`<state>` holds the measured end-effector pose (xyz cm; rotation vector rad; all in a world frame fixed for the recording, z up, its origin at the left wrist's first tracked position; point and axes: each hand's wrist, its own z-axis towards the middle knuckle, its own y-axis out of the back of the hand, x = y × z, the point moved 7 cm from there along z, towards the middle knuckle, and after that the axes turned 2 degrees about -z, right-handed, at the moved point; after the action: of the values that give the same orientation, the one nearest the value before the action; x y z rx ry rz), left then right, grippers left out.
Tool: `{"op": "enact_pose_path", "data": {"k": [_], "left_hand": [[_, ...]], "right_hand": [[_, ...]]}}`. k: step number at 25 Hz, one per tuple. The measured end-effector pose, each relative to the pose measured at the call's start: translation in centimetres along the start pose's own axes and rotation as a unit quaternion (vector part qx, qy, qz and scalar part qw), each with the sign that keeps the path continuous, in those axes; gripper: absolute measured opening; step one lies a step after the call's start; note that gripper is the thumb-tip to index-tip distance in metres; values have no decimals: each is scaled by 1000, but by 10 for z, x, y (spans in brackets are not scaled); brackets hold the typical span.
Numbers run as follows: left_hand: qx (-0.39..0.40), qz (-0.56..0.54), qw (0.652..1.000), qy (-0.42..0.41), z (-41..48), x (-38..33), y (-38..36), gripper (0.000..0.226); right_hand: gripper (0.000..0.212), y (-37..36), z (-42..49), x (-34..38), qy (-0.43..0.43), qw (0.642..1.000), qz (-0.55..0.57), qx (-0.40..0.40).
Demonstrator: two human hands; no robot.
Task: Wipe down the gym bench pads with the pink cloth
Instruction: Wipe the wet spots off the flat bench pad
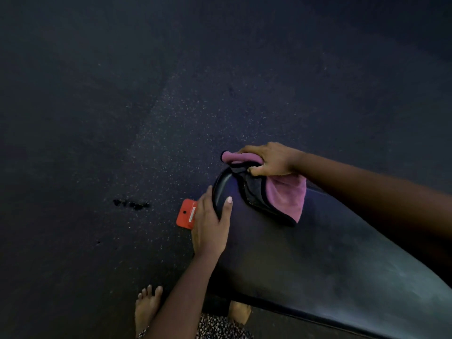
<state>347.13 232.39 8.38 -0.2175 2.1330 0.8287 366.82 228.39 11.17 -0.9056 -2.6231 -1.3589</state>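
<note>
Head view, looking down in dim light: a long black bench pad (318, 253) runs from its rounded far-left end toward the near right corner of the scene. The right hand (271, 159) is closed around a bunched pink cloth (287, 196) (dark-edged, with a grey side showing) and holds it at the pad's far end. Part of the cloth drapes flat on the pad. The left hand (211, 223) grips the left rim of that same end, fingers curled under and thumb on top, apparently steadying it. A red tag (187, 214) shows just left of it. Bare feet (146, 307) stand on the speckled dark floor (122, 118). Nearly all the pad's length lies near and right of the cloth, so the wipe probably draws back that way, with the right hand placed for it.
</note>
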Motion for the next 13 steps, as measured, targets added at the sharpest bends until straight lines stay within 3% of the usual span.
{"op": "enact_pose_path", "data": {"k": [3,5,7,13], "left_hand": [[-29,100,990,-98,-19,-17,-7,65],[-52,184,963,-191,-42,-36,-31,64],[-27,223,940,-257,-59,-53,-71,60],[34,333,880,-337,-84,-93,-178,56]], "right_hand": [[60,-15,-30,-33,-42,998,49,-26],[64,-25,-48,-54,-52,996,56,-36],[63,-35,-63,-76,-60,996,57,-41],[49,-70,-145,-160,-110,989,86,-41]]}}
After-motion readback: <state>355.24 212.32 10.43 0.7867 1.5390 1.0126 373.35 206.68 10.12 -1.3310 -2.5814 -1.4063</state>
